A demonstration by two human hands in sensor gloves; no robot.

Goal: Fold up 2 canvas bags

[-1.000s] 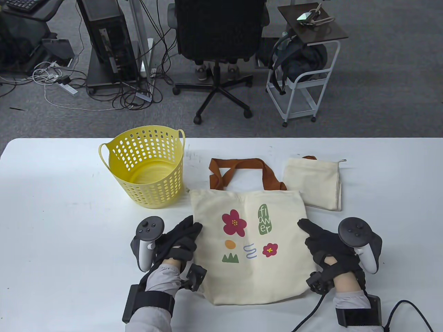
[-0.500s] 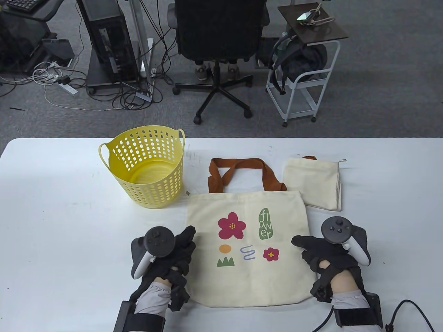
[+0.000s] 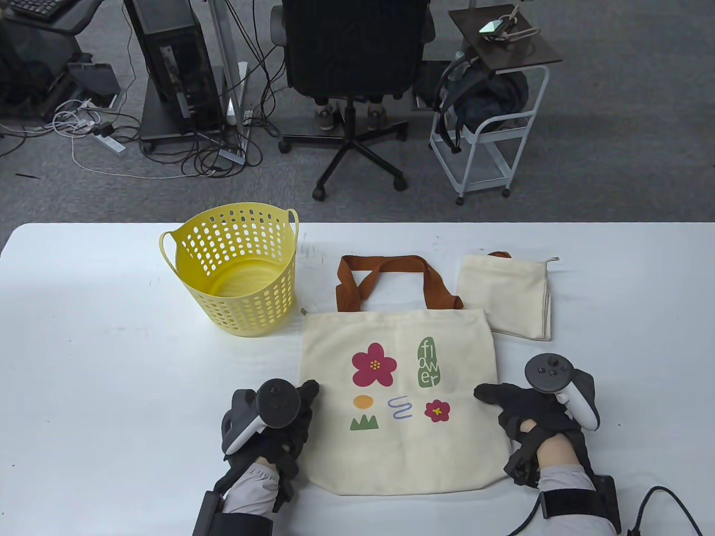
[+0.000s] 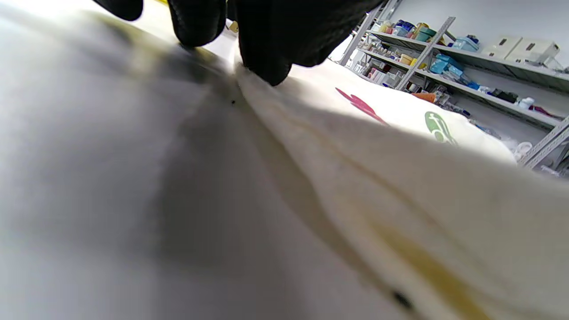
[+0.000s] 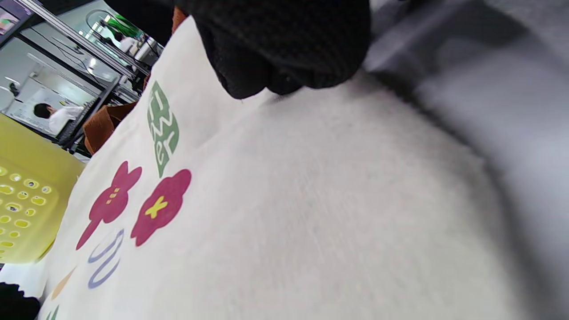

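A cream canvas bag (image 3: 399, 446) with flower prints lies flat near the table's front, its brown handles (image 3: 391, 273) pointing away from me. A second cream bag (image 3: 505, 293) lies folded at the back right. My left hand (image 3: 304, 399) is at the flat bag's left edge; in the left wrist view its fingertips (image 4: 266, 66) touch down on that edge of the bag (image 4: 400, 155). My right hand (image 3: 494, 397) is at the bag's right edge; in the right wrist view its fingertips (image 5: 275, 58) rest on the fabric (image 5: 289, 200). Neither hand visibly holds the cloth.
A yellow perforated basket (image 3: 234, 268) stands on the white table (image 3: 84, 335) to the left of the handles and looks empty; it also shows in the right wrist view (image 5: 22, 200). A cable (image 3: 665, 502) trails from my right wrist at the front right.
The bag shifted left and straightened, its sides now squarer to the table. My left hand slid nearer along the left edge; my right hand drew in at the right edge.
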